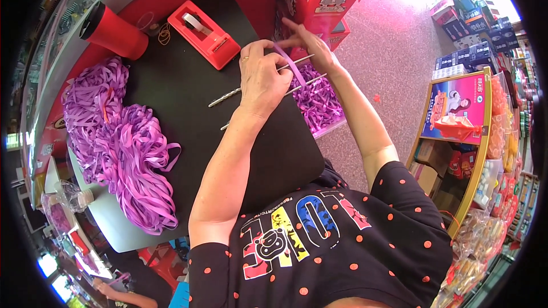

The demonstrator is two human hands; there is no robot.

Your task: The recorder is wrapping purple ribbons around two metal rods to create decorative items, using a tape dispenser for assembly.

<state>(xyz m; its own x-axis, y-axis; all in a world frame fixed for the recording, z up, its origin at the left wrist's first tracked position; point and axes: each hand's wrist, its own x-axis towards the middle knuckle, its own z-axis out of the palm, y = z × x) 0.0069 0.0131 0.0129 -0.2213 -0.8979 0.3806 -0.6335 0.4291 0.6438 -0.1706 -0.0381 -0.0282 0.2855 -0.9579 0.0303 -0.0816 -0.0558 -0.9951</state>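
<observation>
Two long thin metal rods (pixel 224 97), one with a spiral end like a drill bit, stick out past the right side of the black table. My left hand (pixel 264 73) is closed over them, fingers bent, at the upper end of a flat purple ribbon (pixel 293 68). The ribbon crosses the rods in a narrow band; my left fingers partly hide the exact grip. Just to the right, my right hand (pixel 315 47) reaches across with fingers stretched apart beside the ribbon. Beneath the rods, a clear-sided bin (pixel 331 129) holds a heap of loose purple ribbon (pixel 321 105).
On the black table (pixel 188 88) are a red tape dispenser (pixel 204 34), a red tumbler (pixel 117 31), rubber bands (pixel 164 34) and a large purple ribbon pile (pixel 128 148). A red box (pixel 325 0) stands beyond; a goods cabinet (pixel 456 120) is right. Another person's arm (pixel 123 294) shows lower left.
</observation>
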